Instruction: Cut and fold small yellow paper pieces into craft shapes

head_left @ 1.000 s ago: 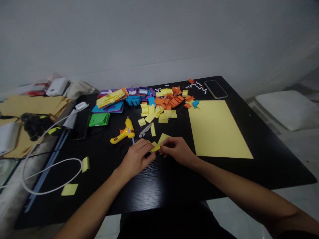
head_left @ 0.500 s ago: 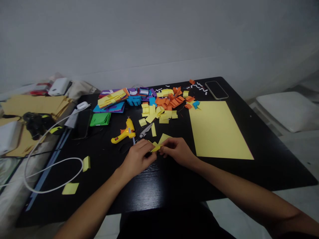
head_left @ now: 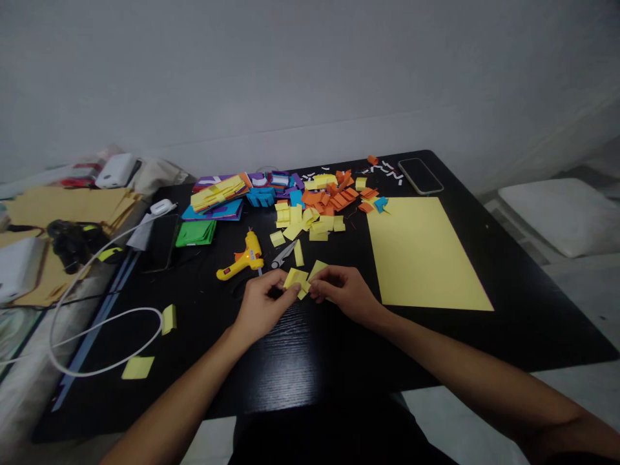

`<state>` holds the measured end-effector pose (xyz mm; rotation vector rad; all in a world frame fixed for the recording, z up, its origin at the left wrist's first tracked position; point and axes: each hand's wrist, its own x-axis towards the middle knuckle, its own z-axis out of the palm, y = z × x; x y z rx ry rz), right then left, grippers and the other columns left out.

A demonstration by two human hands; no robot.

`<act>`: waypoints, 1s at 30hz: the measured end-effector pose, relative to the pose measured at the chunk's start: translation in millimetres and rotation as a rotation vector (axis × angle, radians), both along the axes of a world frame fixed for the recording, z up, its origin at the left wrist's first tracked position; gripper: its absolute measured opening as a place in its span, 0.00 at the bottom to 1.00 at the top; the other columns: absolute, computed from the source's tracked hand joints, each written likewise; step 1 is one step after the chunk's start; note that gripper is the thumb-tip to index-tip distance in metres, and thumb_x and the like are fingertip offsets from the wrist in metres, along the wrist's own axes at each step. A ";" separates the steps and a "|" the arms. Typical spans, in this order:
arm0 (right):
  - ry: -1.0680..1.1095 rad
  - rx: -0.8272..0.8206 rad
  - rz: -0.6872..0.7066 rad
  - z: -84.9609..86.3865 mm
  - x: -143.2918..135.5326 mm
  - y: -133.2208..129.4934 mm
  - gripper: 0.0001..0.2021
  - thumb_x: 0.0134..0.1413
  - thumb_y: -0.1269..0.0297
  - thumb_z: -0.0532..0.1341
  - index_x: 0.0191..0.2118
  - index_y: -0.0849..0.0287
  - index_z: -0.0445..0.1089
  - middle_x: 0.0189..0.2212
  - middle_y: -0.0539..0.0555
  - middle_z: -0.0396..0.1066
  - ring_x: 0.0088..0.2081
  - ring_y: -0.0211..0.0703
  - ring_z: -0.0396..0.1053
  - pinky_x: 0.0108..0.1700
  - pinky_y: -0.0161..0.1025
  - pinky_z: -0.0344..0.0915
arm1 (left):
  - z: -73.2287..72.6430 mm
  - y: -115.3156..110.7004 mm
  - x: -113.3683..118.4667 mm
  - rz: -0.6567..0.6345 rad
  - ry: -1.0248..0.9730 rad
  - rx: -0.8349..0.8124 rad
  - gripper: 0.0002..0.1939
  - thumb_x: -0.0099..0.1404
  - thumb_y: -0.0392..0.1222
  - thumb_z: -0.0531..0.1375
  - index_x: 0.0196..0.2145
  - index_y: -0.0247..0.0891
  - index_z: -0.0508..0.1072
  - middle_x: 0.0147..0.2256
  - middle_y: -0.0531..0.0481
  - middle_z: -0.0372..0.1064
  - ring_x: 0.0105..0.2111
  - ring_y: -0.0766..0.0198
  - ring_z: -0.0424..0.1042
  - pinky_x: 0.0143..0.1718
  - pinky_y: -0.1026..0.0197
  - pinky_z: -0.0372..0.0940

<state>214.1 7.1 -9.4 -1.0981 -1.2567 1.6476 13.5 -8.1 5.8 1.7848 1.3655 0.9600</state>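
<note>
Between thumb and fingers, my left hand (head_left: 265, 305) pinches a small yellow piece of paper (head_left: 296, 280), its face turned up toward me. My right hand (head_left: 345, 292) is close beside it, fingers pinched together at the paper's right edge; what exactly they grip is partly hidden. Another yellow paper piece (head_left: 317, 268) shows just behind my right fingertips. Beyond my hands lie grey-handled scissors (head_left: 281, 257) and a narrow yellow strip (head_left: 299, 253). A yellow glue gun (head_left: 245, 257) lies to the left of the scissors.
Yellow and orange folded paper pieces (head_left: 334, 200) are heaped at the back. A large yellow sheet (head_left: 429, 252) lies to the right, a phone (head_left: 420, 175) behind it. Green folded paper (head_left: 196, 233), a looping white cable (head_left: 104, 373) and envelopes (head_left: 72, 210) occupy the left.
My left hand has turned the yellow paper so its flat face shows more, and its thumb now lies on it. My right hand has barely moved.
</note>
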 end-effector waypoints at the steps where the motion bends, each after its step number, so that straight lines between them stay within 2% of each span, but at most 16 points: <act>1: 0.015 0.006 0.008 0.8 -0.3 0.0 0.11 0.51 0.57 0.69 0.31 0.60 0.76 0.26 0.51 0.77 0.28 0.39 0.75 0.35 0.38 0.73 | 0.3 0.3 0.4 0.000 -0.052 -0.051 0.12 0.64 0.45 0.63 0.26 0.37 0.73 0.23 0.54 0.66 0.24 0.67 0.64 0.27 0.65 0.59; 4: 0.050 0.023 0.020 3.7 -0.8 -0.3 0.14 0.53 0.53 0.69 0.32 0.60 0.76 0.27 0.51 0.76 0.29 0.39 0.74 0.35 0.38 0.73 | 2.0 0.8 2.3 -0.013 -0.163 -0.149 0.13 0.63 0.46 0.63 0.26 0.36 0.73 0.22 0.55 0.66 0.22 0.68 0.63 0.25 0.66 0.58; 7: 0.059 0.036 0.032 5.2 -0.9 -1.2 0.16 0.54 0.51 0.69 0.32 0.61 0.76 0.27 0.52 0.76 0.28 0.38 0.73 0.35 0.38 0.73 | 3.6 0.9 3.9 -0.021 -0.202 -0.173 0.13 0.63 0.47 0.64 0.26 0.36 0.73 0.21 0.55 0.66 0.22 0.68 0.62 0.25 0.66 0.57; 10: 0.054 0.040 0.038 4.4 -0.9 -2.2 0.15 0.51 0.52 0.72 0.33 0.61 0.75 0.27 0.51 0.75 0.29 0.38 0.73 0.35 0.38 0.73 | 3.1 0.6 3.9 -0.018 -0.207 -0.181 0.13 0.63 0.47 0.64 0.26 0.36 0.73 0.21 0.55 0.65 0.22 0.68 0.61 0.25 0.66 0.56; 13: 0.066 0.027 0.033 3.1 -0.9 -2.8 0.16 0.46 0.53 0.74 0.33 0.60 0.75 0.28 0.50 0.75 0.29 0.38 0.73 0.35 0.38 0.73 | 0.5 -0.2 3.0 -0.027 -0.173 -0.183 0.13 0.64 0.47 0.64 0.27 0.36 0.74 0.22 0.55 0.64 0.22 0.68 0.60 0.25 0.66 0.55; 19: 0.024 0.062 0.048 3.9 0.7 -2.0 0.15 0.53 0.53 0.70 0.33 0.61 0.75 0.27 0.50 0.74 0.28 0.37 0.72 0.36 0.37 0.71 | -2.3 -1.6 1.4 -0.091 -0.009 -0.094 0.15 0.66 0.47 0.63 0.25 0.36 0.71 0.22 0.55 0.60 0.25 0.68 0.59 0.27 0.65 0.55; 24: 0.005 0.082 0.060 1.4 0.7 -1.6 0.15 0.53 0.53 0.70 0.34 0.61 0.74 0.29 0.50 0.74 0.28 0.38 0.72 0.36 0.38 0.71 | -2.0 0.1 0.5 -0.078 -0.011 -0.075 0.12 0.67 0.45 0.62 0.29 0.36 0.72 0.25 0.55 0.63 0.26 0.68 0.62 0.30 0.66 0.58; 30: 0.091 0.111 0.011 -3.8 -2.1 -5.9 0.16 0.52 0.59 0.71 0.43 0.55 0.70 0.35 0.51 0.75 0.32 0.40 0.75 0.36 0.39 0.74 | -0.3 -0.5 0.5 -0.133 0.025 -0.076 0.13 0.68 0.45 0.61 0.27 0.36 0.70 0.24 0.56 0.62 0.25 0.69 0.61 0.27 0.66 0.56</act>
